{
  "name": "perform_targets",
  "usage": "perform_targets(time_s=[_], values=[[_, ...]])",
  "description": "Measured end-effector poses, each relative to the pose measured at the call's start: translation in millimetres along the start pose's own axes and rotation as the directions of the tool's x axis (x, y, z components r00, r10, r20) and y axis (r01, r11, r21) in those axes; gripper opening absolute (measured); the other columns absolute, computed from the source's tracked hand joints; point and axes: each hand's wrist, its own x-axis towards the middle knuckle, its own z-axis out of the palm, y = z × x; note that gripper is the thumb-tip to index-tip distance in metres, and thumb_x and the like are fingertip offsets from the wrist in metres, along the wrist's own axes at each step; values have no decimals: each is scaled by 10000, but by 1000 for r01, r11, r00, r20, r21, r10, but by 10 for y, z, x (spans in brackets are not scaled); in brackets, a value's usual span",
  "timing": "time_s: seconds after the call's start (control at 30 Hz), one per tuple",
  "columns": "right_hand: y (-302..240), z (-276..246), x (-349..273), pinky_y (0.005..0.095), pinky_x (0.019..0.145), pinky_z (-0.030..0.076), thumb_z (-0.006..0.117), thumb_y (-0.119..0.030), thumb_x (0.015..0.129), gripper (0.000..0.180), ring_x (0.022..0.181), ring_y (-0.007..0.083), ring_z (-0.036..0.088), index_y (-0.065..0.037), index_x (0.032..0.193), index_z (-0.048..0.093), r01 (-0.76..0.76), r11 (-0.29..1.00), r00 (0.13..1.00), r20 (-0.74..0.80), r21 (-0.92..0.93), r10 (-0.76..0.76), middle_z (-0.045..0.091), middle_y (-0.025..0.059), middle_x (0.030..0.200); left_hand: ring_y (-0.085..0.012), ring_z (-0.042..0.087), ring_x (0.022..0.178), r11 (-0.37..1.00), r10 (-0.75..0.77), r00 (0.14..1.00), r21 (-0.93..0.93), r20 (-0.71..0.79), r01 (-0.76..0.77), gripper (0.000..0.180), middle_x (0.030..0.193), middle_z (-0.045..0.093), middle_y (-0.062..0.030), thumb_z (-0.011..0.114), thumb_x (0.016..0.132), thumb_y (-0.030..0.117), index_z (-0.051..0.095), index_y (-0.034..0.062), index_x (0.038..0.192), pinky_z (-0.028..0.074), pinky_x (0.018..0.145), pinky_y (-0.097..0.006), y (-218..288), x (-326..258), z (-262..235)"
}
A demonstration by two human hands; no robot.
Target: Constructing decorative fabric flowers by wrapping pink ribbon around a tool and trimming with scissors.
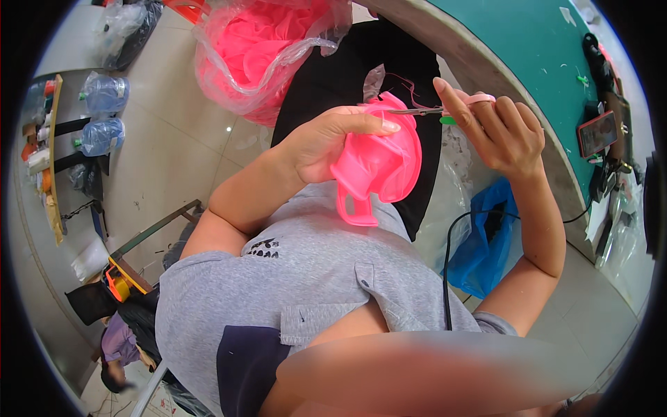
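Observation:
My left hand [326, 142] grips a bright pink, soft moulded piece [382, 163] in front of my chest, the thumb pressed on its upper edge. The piece looks flexible, with curved walls and a squarish loop at its lower end; I cannot tell its kind. My right hand [504, 132] holds small scissors [420, 111] by their pink handle, index finger stretched out along them. The blades point left and reach the top edge of the pink piece, close to my left thumb. Whether they touch it is unclear. A green bit shows below the scissors' pivot.
A clear bag [260, 59] full of similar pink pieces stands beyond my left hand. On the right curves a green-topped table [514, 55] with a phone [597, 133]. A blue bag [486, 243] and black cable lie below my right arm. Another person [121, 344] is far left.

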Motion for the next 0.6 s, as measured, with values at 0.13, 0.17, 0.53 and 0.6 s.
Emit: perform_targets(time_s=[0.13, 0.17, 0.53, 0.6], values=[[17, 25, -1, 193, 455, 259, 738, -231, 771, 430, 489, 41, 327, -258, 1188, 639, 38, 998, 998, -48, -50, -40, 316, -66, 567, -154, 610, 916, 1000, -24, 1000, 9, 3, 24, 318, 997, 616, -84, 649, 824, 115, 546, 3, 1104, 506, 836, -316, -5, -5, -12], [21, 29, 3, 192, 452, 256, 742, -226, 777, 421, 482, 39, 316, -261, 1184, 641, 45, 997, 997, -62, -66, -50, 314, -67, 562, -154, 610, 916, 1000, -23, 1000, 11, 9, 23, 323, 1001, 616, -84, 648, 825, 115, 542, 3, 1109, 508, 834, -314, 4, -15, 3], [87, -18, 75, 197, 457, 242, 746, -203, 788, 403, 478, 48, 285, -264, 1173, 646, 53, 994, 994, -86, -97, -61, 305, -70, 553, -157, 621, 883, 993, -85, 995, -83, 50, 89, 293, 980, 622, -92, 646, 821, 99, 550, 14, 1085, 533, 788, -317, 36, -71, 16], [87, -21, 74, 197, 457, 240, 748, -204, 787, 399, 477, 49, 284, -263, 1169, 649, 55, 993, 994, -84, -100, -63, 306, -72, 552, -159, 625, 866, 985, -115, 991, -120, 62, 122, 269, 963, 626, -92, 643, 821, 97, 555, 15, 1062, 538, 772, -318, 43, -84, 26]])
